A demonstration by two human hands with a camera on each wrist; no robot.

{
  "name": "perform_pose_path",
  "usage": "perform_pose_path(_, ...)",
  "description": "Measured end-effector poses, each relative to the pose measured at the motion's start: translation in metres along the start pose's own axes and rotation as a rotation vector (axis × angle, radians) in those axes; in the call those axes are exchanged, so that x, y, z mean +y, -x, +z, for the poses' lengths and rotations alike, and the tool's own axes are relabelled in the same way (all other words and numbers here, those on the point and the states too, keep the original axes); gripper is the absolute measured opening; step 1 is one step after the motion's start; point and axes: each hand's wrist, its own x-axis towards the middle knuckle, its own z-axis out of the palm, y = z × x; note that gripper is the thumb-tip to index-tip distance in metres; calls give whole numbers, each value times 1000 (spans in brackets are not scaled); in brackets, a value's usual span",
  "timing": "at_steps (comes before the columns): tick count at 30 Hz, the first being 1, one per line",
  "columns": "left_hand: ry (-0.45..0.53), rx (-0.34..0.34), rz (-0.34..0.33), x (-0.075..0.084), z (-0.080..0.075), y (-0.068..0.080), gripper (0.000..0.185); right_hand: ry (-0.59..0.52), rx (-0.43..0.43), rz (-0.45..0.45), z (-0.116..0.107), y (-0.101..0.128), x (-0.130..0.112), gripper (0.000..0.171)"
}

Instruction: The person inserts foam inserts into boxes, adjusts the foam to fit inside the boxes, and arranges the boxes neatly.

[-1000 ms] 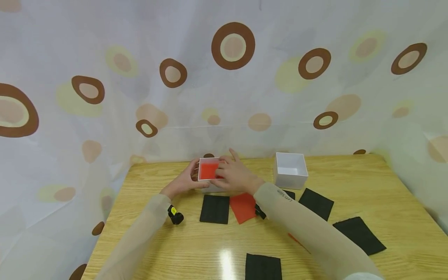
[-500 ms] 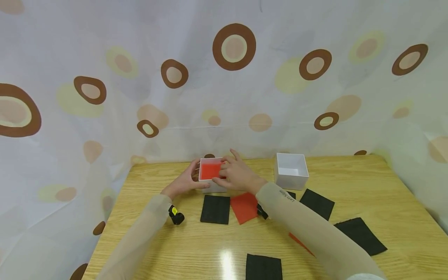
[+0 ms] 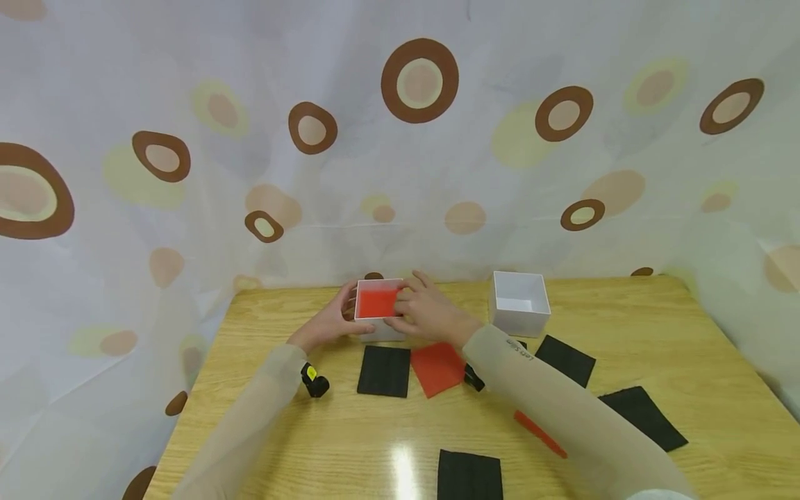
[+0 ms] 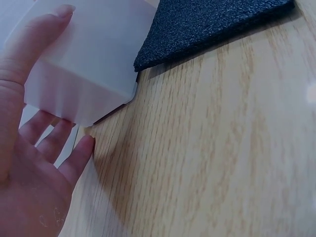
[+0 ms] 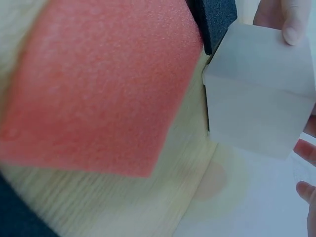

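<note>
At the back of the table stands a white box (image 3: 384, 331) with a red foam sheet (image 3: 376, 304) lying inside. My left hand (image 3: 328, 323) grips its left side; the left wrist view shows the thumb along one face of the box (image 4: 94, 54) and the fingers at another. At the right rim, my right hand (image 3: 432, 310) has bent fingers over the edge and the thumb low at the front corner, holding that side. Part of the right hand shows at the edge of the right wrist view, beside the box (image 5: 259, 108).
Another white box (image 3: 520, 321) stands to the right, open at the top. A black foam square (image 3: 384, 371) and a red foam square (image 3: 438, 369) lie in front of the hands. More black foam pieces (image 3: 646, 418) and a red strip (image 3: 540, 434) lie around the right forearm.
My right hand has shifted slightly right, its fingers withdrawing toward the right rim, uncovering more of the red sheet. My left hand stays at the box.
</note>
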Motion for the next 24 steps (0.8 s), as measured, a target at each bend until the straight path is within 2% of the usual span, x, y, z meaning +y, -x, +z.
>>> perform_pose_path(6, 25, -1, 4, 0, -2, -2, 99, -53, 37, -24, -12, 11, 2, 16)
perform_pose_path(11, 20, 5, -11, -1, -2, -1, 102, -95, 94, -78, -18, 25, 6, 12)
perform_pose_path(18, 18, -2, -8, 0, -5, -2, 107, -146, 52, -70, -36, 56, 9, 10)
perform_pose_path(24, 1, 5, -11, -3, -4, -3, 110, -151, 59, -55, -51, 87, 8, 12)
